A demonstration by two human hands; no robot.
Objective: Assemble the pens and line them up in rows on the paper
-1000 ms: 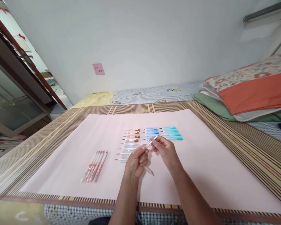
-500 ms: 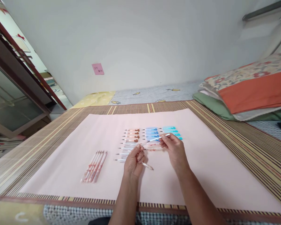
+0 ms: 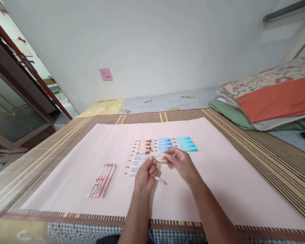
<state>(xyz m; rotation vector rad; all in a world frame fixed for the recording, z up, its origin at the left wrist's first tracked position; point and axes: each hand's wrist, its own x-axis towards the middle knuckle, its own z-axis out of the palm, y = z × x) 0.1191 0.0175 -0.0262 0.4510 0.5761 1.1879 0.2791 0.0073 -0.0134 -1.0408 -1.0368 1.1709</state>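
My left hand (image 3: 146,173) is closed around a clear pen barrel (image 3: 160,180), whose lower end sticks out under the fingers. My right hand (image 3: 179,162) pinches a thin white pen refill (image 3: 158,152) with a dark tip pointing left, just above the left fingertips. Behind the hands lie rows of pens: brown-orange pens (image 3: 143,144), blue pens (image 3: 164,143) and teal pens (image 3: 185,143). Below the brown ones are slim whitish pens (image 3: 134,160), partly covered by my left hand. Several pink pens (image 3: 102,181) lie side by side at the left.
Everything lies on a pale pink sheet (image 3: 73,176) over a striped mat (image 3: 48,149). Folded bedding (image 3: 279,95) is piled at the right. A white wall with a pink note (image 3: 106,75) rises behind, and a glazed door (image 3: 12,98) stands at the left.
My right hand has moved left and slightly down with the refill, bringing it over the left fingertips. The teal pens are now less covered. My left hand has stayed in place.
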